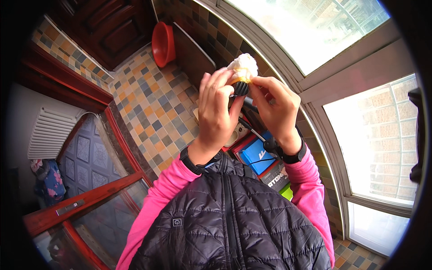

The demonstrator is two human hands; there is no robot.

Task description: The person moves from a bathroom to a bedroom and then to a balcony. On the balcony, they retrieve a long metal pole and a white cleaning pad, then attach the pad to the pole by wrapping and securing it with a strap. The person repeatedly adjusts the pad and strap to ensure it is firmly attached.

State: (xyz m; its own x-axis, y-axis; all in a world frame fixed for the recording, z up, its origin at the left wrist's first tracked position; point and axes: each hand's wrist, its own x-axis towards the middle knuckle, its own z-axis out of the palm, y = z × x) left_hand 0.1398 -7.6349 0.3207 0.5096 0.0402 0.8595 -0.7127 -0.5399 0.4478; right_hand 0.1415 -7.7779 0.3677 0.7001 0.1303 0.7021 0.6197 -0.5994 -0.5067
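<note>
Up in front of me, both hands hold a small piece with a black ribbed base [241, 88] and a white, crumpled, fluffy top [243, 66]. A yellow band [242, 79] runs round it where the two parts meet. My left hand [215, 101] grips the piece from its left side, thumb under the black base and fingers behind. With thumb and forefinger, my right hand [278, 101] pinches its right edge at the yellow band; the other right fingers are curled. Black bands circle both wrists. What exactly the piece is, I cannot tell.
Below my hands lie a blue flat package [257, 156], a dark rod [252, 129] and a bright green item [286, 192]. A red basin [163, 44] leans by the wall. Windows [373, 135] line the right; a red-framed glass door [99, 193] stands left, near a white radiator [51, 133].
</note>
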